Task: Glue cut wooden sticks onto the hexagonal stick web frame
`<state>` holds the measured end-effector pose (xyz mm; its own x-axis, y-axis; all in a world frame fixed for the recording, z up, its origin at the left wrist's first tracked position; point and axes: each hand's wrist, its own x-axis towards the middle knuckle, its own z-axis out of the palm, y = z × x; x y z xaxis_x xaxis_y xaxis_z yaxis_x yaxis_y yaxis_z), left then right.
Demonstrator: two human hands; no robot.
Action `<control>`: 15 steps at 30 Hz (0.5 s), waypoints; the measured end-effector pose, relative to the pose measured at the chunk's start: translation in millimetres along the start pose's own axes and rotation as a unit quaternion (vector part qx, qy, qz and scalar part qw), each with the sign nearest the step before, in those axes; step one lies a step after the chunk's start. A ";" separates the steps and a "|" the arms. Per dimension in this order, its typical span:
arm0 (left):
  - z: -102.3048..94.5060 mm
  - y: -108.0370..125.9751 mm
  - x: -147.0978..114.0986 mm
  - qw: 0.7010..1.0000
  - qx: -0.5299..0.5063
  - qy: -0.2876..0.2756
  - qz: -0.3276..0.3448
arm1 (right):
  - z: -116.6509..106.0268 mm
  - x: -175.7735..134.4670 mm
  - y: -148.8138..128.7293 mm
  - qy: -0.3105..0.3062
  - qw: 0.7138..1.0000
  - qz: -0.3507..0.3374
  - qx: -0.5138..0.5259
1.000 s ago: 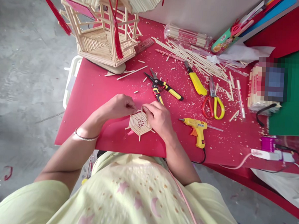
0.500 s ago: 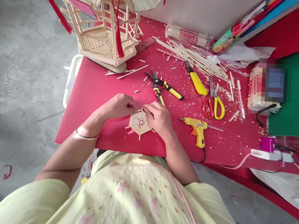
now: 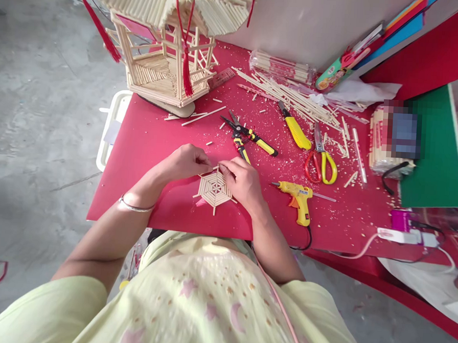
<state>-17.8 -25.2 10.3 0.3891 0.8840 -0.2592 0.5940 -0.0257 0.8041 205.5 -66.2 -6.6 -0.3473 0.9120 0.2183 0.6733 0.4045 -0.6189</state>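
A hexagonal web of thin wooden sticks (image 3: 214, 192) lies flat near the table's front edge, its spoke ends sticking out. My left hand (image 3: 189, 161) is closed at its upper left edge, thumb and fingertips pinched together; whatever lies between them is too small to make out. From the right, my right hand (image 3: 243, 181) pinches the web's top spoke and covers part of its right side. Behind my hands rest yellow-and-black pliers (image 3: 248, 134) with their jaws apart. A yellow glue gun (image 3: 298, 198) lies to the right of my right hand.
A stick-built pavilion (image 3: 165, 71) with red tassels stands at the back left of the red table (image 3: 138, 136). Loose sticks (image 3: 294, 98), a yellow cutter (image 3: 296, 131), scissors (image 3: 322, 158) and wood scraps spread across the right. A white power strip (image 3: 398, 235) lies at far right.
The camera view has shifted slightly, so the background things sit a little lower and those at the right further left. Both hands stay at the web's upper edge with barely any movement.
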 end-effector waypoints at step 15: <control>7.3 12.1 -3.2 0.979 -0.190 0.039 0.055 | -4.5 6.9 -13.1 0.101 0.978 0.021 0.182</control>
<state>-6.7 -31.8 17.0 0.3719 0.9192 -0.1291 0.2401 0.0391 0.9700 197.3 -64.9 6.4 -0.1632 0.9370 0.3089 0.3953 0.3490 -0.8497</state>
